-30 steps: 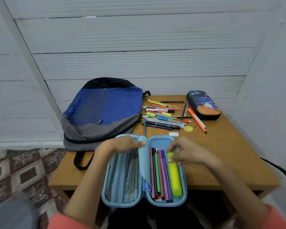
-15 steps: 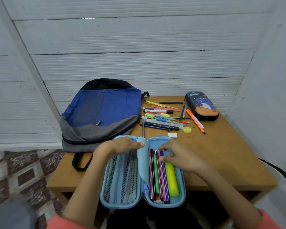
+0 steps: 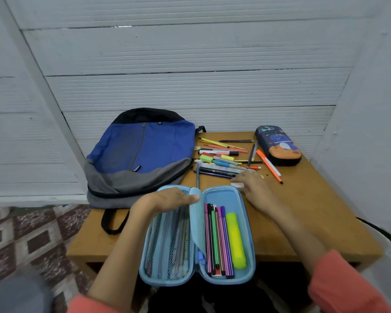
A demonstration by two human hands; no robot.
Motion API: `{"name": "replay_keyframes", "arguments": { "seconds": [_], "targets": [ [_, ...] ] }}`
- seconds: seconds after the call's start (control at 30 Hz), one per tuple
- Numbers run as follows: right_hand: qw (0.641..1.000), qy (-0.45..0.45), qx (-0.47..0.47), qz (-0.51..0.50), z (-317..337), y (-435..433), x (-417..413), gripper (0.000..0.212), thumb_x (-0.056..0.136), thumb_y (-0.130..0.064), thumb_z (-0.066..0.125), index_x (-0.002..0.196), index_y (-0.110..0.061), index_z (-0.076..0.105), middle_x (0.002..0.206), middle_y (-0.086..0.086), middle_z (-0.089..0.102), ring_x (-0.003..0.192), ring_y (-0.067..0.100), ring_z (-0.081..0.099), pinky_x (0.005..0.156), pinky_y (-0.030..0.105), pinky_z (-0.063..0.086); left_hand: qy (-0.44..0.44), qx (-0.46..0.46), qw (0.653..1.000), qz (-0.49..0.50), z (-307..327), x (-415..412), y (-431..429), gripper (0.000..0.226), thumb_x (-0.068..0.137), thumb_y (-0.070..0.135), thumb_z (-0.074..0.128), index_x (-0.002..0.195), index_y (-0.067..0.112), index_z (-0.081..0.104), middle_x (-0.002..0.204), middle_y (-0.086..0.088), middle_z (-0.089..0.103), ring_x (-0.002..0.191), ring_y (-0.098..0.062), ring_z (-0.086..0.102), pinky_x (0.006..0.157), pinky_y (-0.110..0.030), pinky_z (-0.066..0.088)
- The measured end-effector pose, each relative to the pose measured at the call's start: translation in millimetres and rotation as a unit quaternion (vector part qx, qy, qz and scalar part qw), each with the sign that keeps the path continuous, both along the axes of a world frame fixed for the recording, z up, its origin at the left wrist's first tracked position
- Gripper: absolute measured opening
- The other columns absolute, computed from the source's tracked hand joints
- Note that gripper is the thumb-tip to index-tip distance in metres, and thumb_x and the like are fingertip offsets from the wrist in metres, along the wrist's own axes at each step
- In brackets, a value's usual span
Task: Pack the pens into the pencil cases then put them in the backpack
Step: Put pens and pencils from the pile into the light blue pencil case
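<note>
An open light-blue pencil case [image 3: 246, 233] lies at the table's near edge. Its right half holds several thin markers [image 3: 217, 240] and a yellow highlighter [image 3: 235, 240]; its left mesh pocket holds more pens. My left hand [image 3: 165, 199] grips the top of the case, thumb on the middle flap [image 3: 195, 213]. My right hand [image 3: 255, 188] is stretched out flat beyond the case, fingers over a white eraser [image 3: 237, 185], beside the pile of loose pens [image 3: 224, 159]. A dark blue printed pencil case [image 3: 278, 145] lies shut at the far right. The blue and grey backpack [image 3: 140, 154] lies at the left.
An orange pen [image 3: 270, 166] lies apart, next to the dark case. The wooden table [image 3: 314, 211] is small, boxed in by a white wall behind and to the right. Patterned floor lies to the left, and the backpack's strap [image 3: 113, 222] hangs over the table's left side.
My right hand has left the yellow highlighter in the case and moved up and right to the white eraser by the pen pile. My left hand has stayed on the case.
</note>
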State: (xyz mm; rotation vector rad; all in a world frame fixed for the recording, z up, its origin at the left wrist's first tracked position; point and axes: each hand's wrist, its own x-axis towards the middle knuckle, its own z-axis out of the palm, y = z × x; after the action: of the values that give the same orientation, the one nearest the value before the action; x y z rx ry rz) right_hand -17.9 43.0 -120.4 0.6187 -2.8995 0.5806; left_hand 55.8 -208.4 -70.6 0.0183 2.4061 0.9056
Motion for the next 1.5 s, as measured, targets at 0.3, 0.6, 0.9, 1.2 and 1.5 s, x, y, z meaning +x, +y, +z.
{"name": "replay_keyframes", "arguments": {
  "seconds": [0.3,0.6,0.9,1.2,1.5],
  "targets": [
    [0.953,0.018,-0.300,-0.030,23,-8,15,0.030,0.091,-0.007,0.060,0.116,-0.022,0.065,0.100,-0.006,0.056,0.079,0.003,0.059,0.065,0.011,0.045,-0.003,-0.004,1.000,0.007,-3,-2,-3,0.070,0.091,0.062,0.042,0.141,0.013,0.047,0.153,-0.002,0.036,0.141,-0.018,0.031,0.118,-0.039,0.020],
    [0.992,-0.054,-0.079,0.083,30,-1,48,0.019,0.076,-0.016,0.075,0.079,-0.032,0.064,0.082,-0.017,0.063,0.082,-0.005,0.050,0.068,0.020,0.035,0.001,-0.006,1.000,0.006,-3,-2,-2,0.072,0.089,0.065,0.042,0.140,0.015,0.048,0.153,-0.002,0.036,0.141,-0.019,0.031,0.119,-0.041,0.020],
    [0.992,-0.048,-0.078,0.089,20,4,47,0.014,0.077,-0.033,0.077,0.080,-0.037,0.065,0.084,-0.023,0.062,0.091,-0.002,0.048,0.087,0.036,0.039,-0.002,-0.006,1.000,0.008,-3,-2,-2,0.072,0.090,0.064,0.041,0.142,0.015,0.045,0.153,-0.001,0.035,0.141,-0.019,0.031,0.118,-0.041,0.020],
    [0.983,-0.118,-0.116,0.078,15,9,51,0.007,0.084,-0.027,0.072,0.088,-0.032,0.071,0.103,-0.012,0.056,0.105,0.004,0.047,0.087,0.025,0.041,-0.003,-0.002,1.000,0.005,1,0,1,0.069,0.091,0.063,0.040,0.141,0.016,0.047,0.152,0.000,0.038,0.140,-0.017,0.033,0.118,-0.041,0.021],
    [0.980,-0.136,-0.121,0.077,15,5,47,0.015,0.084,-0.013,0.070,0.085,-0.028,0.074,0.097,-0.016,0.056,0.098,0.000,0.049,0.081,0.022,0.042,-0.006,-0.005,1.000,0.007,5,3,2,0.069,0.091,0.062,0.040,0.142,0.016,0.046,0.153,0.000,0.036,0.142,-0.017,0.030,0.119,-0.040,0.019]
  ]
}}
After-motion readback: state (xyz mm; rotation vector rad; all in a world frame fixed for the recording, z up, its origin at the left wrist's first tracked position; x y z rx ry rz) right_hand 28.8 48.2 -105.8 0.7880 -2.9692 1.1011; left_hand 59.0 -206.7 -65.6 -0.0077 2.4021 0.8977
